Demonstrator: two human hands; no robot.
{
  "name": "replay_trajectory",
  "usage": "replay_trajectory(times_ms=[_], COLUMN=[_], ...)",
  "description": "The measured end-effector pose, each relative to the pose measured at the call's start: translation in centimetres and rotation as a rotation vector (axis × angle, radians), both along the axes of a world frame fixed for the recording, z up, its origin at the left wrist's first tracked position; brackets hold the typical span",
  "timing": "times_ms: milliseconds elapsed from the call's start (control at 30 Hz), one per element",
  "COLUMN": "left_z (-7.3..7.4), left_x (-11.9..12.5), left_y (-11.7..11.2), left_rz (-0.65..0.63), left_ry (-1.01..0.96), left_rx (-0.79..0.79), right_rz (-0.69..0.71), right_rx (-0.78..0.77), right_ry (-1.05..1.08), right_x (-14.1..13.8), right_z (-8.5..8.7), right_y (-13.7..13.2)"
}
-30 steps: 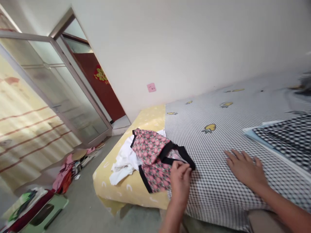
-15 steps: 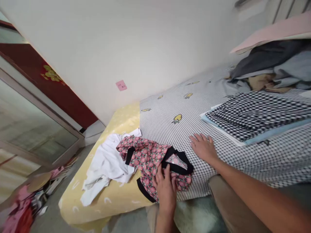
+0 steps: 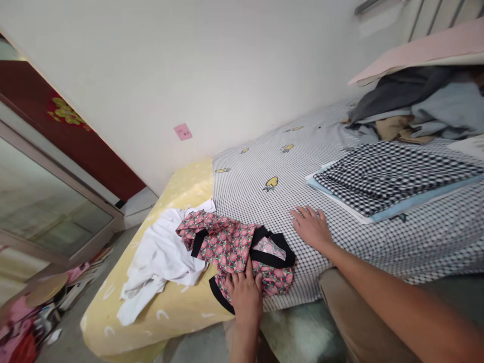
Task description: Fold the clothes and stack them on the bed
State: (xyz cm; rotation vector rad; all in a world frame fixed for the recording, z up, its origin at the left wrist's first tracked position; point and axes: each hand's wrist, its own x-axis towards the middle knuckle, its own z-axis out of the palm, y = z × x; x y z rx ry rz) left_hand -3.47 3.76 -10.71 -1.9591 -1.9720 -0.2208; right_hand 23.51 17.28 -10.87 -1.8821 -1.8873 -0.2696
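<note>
A pink floral shirt [image 3: 227, 247] with black trim lies rumpled across the bed, its black-edged neckline toward the right. On its lower part rests my left hand [image 3: 245, 292], fingers spread and flat against the cloth. My right hand [image 3: 312, 227] lies open, palm down on the checked bedsheet [image 3: 245, 191], just right of the collar and apart from the shirt. Under the shirt's left end, a crumpled white garment [image 3: 162, 252] spreads over the yellow bedding [image 3: 192, 176].
To the right lie folded black-and-white checked cloths [image 3: 393, 176] over light blue and white ones. Behind them is a heap of grey and brown clothes [image 3: 416, 101] beneath a pink board-like piece [image 3: 419, 50]. Clutter [image 3: 41, 307] covers the floor at left.
My left hand has shifted slightly down and left on the shirt, its fingers flattening on the fabric. The view has drifted a little; my right hand stays on the sheet.
</note>
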Motion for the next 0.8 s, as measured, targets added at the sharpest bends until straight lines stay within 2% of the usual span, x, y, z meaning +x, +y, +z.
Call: replay_trajectory(times_ms=[300,500,600,667,733,800], left_z=[-0.4,-0.5,0.0,0.2,0.3,0.3], left_x=[0.6,0.5,0.7,0.8,0.8,0.8], left_y=[-0.1,-0.1,0.0,0.0,0.0,-0.1], left_rz=[0.013,-0.002,0.004,0.016,0.016,0.008], left_ry=[-0.034,-0.023,-0.008,0.002,0.006,0.005], left_rx=[0.000,0.020,-0.022,-0.046,-0.053,-0.048], right_rz=[0.040,0.082,0.097,0.125,0.181,0.215], right_rx=[0.073,0.061,0.057,0.068,0.078,0.019], right_ry=[-0.005,0.137,0.165,0.267,0.517,0.903], right_x=[0.2,0.0,-0.6,-1.3,-2.3,-3.3], right_z=[-0.3,0.2,0.0,-0.6,-1.6,-2.9], right_y=[-0.8,-2.2,-4.7,-7.4,-10.7,-14.1])
